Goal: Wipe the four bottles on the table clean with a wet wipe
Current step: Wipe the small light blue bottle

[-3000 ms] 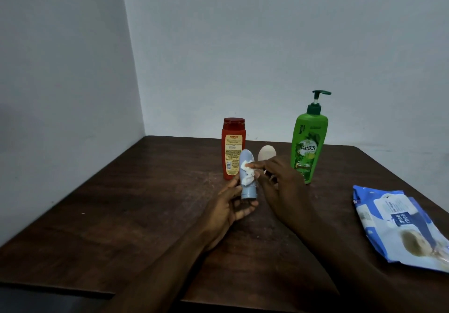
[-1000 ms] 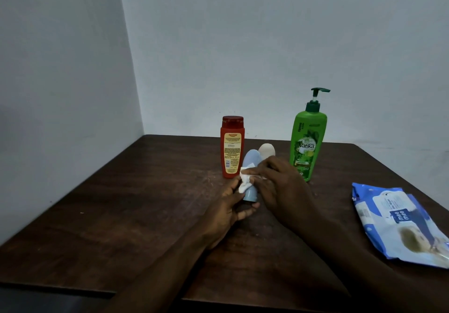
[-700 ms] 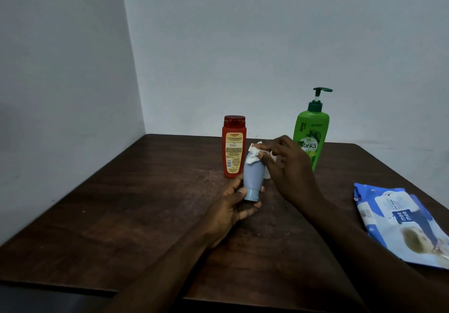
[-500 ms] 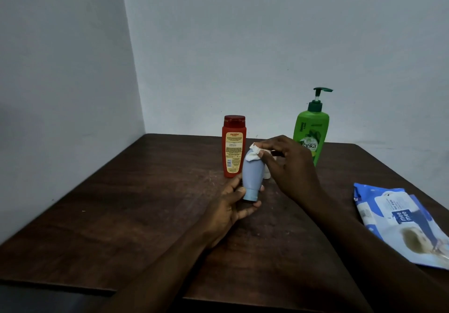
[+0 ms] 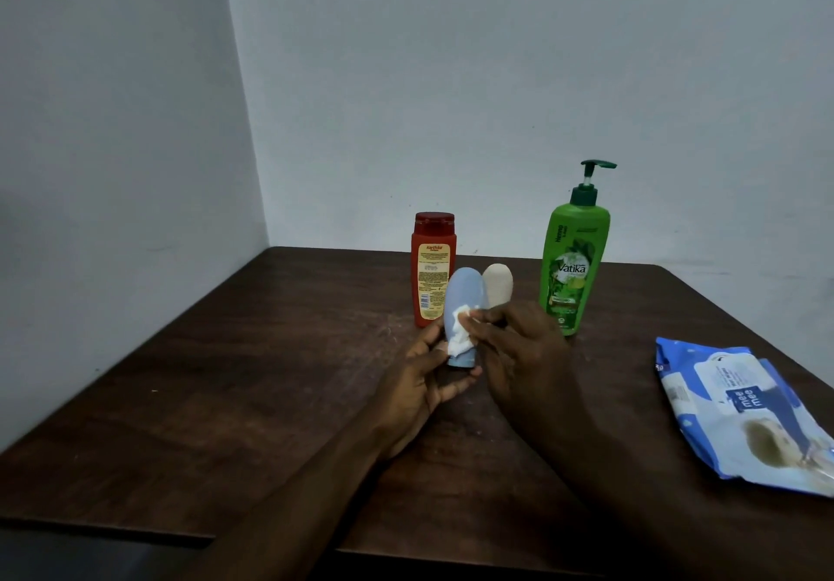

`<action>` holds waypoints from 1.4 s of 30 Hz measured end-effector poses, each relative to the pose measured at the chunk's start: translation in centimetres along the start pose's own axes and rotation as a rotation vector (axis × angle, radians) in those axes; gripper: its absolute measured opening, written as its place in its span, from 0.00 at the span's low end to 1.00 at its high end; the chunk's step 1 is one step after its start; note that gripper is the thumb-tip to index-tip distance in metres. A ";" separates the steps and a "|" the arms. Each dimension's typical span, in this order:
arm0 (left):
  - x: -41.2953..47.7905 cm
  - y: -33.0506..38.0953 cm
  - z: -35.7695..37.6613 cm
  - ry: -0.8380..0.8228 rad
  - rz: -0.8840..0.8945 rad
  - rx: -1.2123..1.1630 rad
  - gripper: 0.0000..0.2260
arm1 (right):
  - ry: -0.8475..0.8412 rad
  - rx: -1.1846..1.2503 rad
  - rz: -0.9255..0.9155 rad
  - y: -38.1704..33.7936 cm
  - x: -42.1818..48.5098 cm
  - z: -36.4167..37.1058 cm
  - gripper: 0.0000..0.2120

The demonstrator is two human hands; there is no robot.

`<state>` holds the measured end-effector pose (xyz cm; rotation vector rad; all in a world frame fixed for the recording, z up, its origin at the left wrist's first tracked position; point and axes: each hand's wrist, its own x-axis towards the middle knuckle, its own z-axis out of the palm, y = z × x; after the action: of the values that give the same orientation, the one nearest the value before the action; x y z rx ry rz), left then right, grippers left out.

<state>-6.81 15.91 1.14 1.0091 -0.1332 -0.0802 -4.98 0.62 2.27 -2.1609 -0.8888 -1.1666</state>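
My left hand point(image 5: 424, 382) grips the base of a small light blue bottle point(image 5: 465, 294), held upright above the dark wooden table point(image 5: 252, 382). With my right hand point(image 5: 519, 355) I pinch a crumpled white wet wipe point(image 5: 460, 334) against the lower front of that bottle. A red bottle point(image 5: 432, 269) stands just behind it. Beside the red one, a small cream bottle point(image 5: 498, 285) shows above my right fingers, its lower part hidden. The tall green pump bottle point(image 5: 575, 260) stands to the right.
A blue and white pack of wet wipes point(image 5: 740, 413) lies flat near the table's right edge. The table sits in a corner, with grey walls to the left and behind. The table's near edge runs under my forearms.
My right hand has slid the wipe from the blue bottle's top down to its lower front. The cream bottle behind is uncovered again. My left hand keeps its hold.
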 end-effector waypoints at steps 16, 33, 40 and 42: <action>-0.2 0.2 0.0 -0.004 0.009 0.011 0.15 | 0.064 0.223 0.202 0.3 2.1 -0.5 0.11; -0.3 0.2 -0.3 -0.047 0.008 0.000 0.16 | 0.066 0.340 0.292 1.5 4.0 -0.4 0.10; 0.1 0.4 -0.6 0.045 0.009 -0.094 0.15 | -0.002 0.305 0.272 -0.1 -0.4 0.2 0.12; 0.2 0.2 -0.5 0.065 0.001 -0.054 0.15 | -0.013 0.295 0.262 0.0 -0.9 0.3 0.13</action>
<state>-6.51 16.43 1.07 0.9563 -0.0713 -0.0498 -5.23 0.55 1.37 -1.9730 -0.7072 -0.8377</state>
